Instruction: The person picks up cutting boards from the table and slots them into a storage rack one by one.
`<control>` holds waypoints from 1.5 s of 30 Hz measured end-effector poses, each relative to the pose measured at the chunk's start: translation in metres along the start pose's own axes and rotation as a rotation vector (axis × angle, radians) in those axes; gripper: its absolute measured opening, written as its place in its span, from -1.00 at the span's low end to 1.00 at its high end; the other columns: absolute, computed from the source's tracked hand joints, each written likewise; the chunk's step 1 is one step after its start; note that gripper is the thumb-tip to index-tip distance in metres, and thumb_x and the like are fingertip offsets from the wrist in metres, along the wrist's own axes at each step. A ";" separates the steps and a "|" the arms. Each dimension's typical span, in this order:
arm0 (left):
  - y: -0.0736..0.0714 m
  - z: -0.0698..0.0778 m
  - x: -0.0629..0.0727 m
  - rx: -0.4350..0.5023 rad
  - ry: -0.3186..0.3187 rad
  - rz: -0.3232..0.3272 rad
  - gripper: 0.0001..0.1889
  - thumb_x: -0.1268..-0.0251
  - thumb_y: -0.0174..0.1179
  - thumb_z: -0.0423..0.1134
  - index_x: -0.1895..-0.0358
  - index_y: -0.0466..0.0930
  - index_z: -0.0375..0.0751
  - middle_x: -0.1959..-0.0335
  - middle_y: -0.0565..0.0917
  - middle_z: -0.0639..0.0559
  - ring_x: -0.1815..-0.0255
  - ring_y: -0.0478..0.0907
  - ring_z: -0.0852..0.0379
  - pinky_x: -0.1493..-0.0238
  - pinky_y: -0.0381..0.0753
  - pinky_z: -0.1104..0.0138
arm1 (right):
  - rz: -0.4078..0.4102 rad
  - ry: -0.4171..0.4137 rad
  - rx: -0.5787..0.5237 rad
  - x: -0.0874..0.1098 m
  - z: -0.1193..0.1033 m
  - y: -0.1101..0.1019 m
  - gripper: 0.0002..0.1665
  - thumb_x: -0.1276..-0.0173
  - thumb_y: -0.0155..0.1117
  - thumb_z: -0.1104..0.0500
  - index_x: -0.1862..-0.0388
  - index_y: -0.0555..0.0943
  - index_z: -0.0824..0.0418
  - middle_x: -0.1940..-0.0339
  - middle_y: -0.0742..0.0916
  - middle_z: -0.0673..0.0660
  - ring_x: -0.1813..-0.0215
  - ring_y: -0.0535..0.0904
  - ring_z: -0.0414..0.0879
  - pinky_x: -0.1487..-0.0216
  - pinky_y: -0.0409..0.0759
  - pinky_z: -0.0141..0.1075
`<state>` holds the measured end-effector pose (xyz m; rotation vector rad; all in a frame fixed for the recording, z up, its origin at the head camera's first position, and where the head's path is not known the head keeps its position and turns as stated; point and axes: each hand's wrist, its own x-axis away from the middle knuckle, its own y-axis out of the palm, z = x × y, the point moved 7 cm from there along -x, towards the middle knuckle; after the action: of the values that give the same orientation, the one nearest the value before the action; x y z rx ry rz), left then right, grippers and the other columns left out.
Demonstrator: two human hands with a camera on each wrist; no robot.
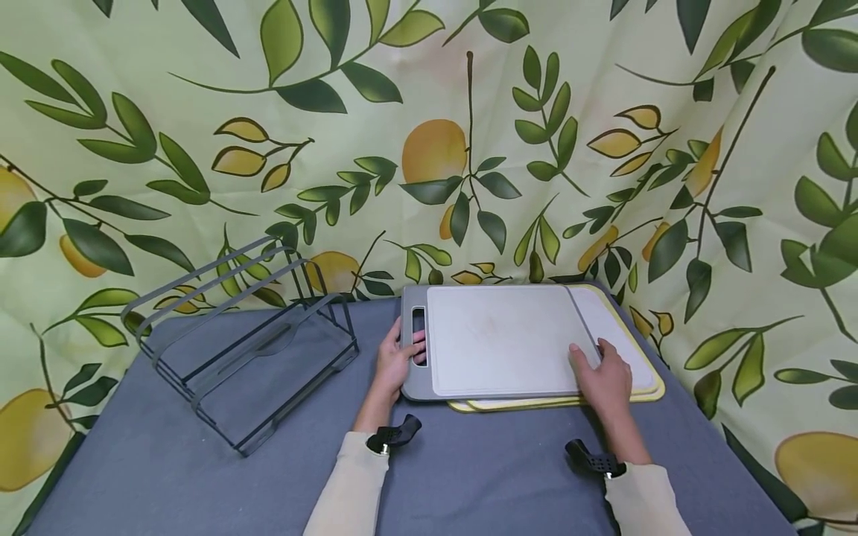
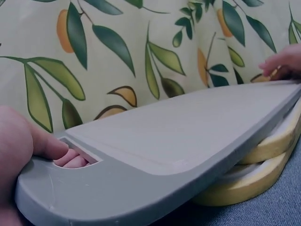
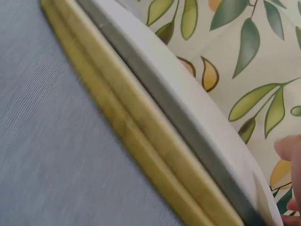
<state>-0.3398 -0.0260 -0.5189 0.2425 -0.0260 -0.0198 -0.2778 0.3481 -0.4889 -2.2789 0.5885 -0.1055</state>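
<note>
A grey cutting board (image 1: 503, 342) with a pale middle lies on top of a stack of yellow-rimmed white cutting boards (image 1: 620, 335). My left hand (image 1: 392, 361) grips its left end, thumb on top and fingers showing through the handle slot (image 1: 418, 335). In the left wrist view that end sticks out past the yellow rims (image 2: 235, 190), above the cloth. At the opposite end, my right hand (image 1: 606, 376) holds the grey board's edge, thumb over the top face and fingers at the side. Part of those fingers is hidden.
A dark wire rack (image 1: 241, 357) stands at the left of the blue-grey cloth-covered table (image 1: 469, 476). Leaf-and-fruit patterned fabric (image 1: 375, 186) hangs behind the table and along its right side, close to the stacked boards.
</note>
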 end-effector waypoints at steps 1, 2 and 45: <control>0.000 0.000 0.000 0.001 0.002 -0.003 -0.19 -0.39 0.03 -0.58 -0.65 -0.07 -0.19 -0.27 0.54 -0.50 -0.05 0.71 0.04 0.07 0.74 0.41 | 0.001 0.016 -0.007 -0.001 -0.002 0.001 -0.08 -0.51 0.07 -0.18 -0.52 0.19 0.48 -0.43 0.41 0.53 -0.41 0.28 0.47 -0.43 0.18 0.24; -0.001 0.000 -0.001 0.002 -0.001 -0.003 -0.19 -0.39 0.03 -0.58 -0.65 -0.07 -0.17 -0.27 0.55 -0.49 -0.07 0.70 0.04 0.06 0.73 0.41 | 0.004 0.031 -0.012 -0.002 -0.004 0.002 -0.06 -0.51 0.06 -0.20 -0.53 0.17 0.48 -0.44 0.41 0.52 -0.42 0.28 0.47 -0.43 0.18 0.24; -0.018 0.005 -0.003 -0.053 0.055 0.007 -0.10 -0.26 0.08 -0.62 -0.65 -0.03 -0.13 -0.26 0.58 -0.44 -0.06 0.72 0.05 0.17 0.67 0.49 | -0.005 0.013 0.097 -0.014 -0.008 0.014 -0.06 -0.48 -0.02 -0.35 -0.41 0.41 0.43 -0.28 0.56 0.53 -0.26 0.49 0.46 -0.19 0.44 0.30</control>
<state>-0.3435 -0.0450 -0.5186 0.1894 0.0279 -0.0067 -0.2973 0.3406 -0.4913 -2.1874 0.5722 -0.1484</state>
